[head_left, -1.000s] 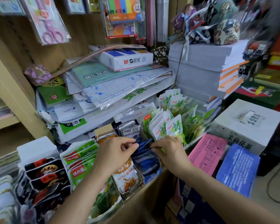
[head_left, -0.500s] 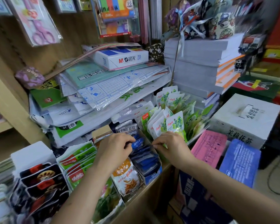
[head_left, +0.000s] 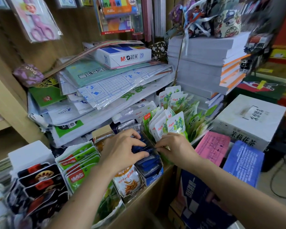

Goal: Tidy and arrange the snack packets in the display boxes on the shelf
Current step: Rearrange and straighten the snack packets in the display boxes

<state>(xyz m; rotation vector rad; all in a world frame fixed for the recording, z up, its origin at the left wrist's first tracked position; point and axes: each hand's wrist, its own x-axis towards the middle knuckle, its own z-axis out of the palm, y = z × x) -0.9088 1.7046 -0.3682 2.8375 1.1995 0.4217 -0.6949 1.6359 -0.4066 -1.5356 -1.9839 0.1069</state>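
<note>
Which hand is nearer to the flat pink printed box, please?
Right: the right hand sits just left of the pink box; the left hand is farther left, on the dark blue packets.

Two bare forearms reach in from below and the hands meet, backs up, near the middle of the view.

The left hand lies palm down with a straight wrist, its fingers spread and curled downward, the tips and thumb gripping the blue packets from above. The right hand sits just beside it, knuckles up and turned slightly inward, fingers bunched, thumb and forefinger pinching the right edge of the same packets. The fingertips of the two hands are near each other but apart. The left forearm rises from the lower left, the right from the lower right.
</note>
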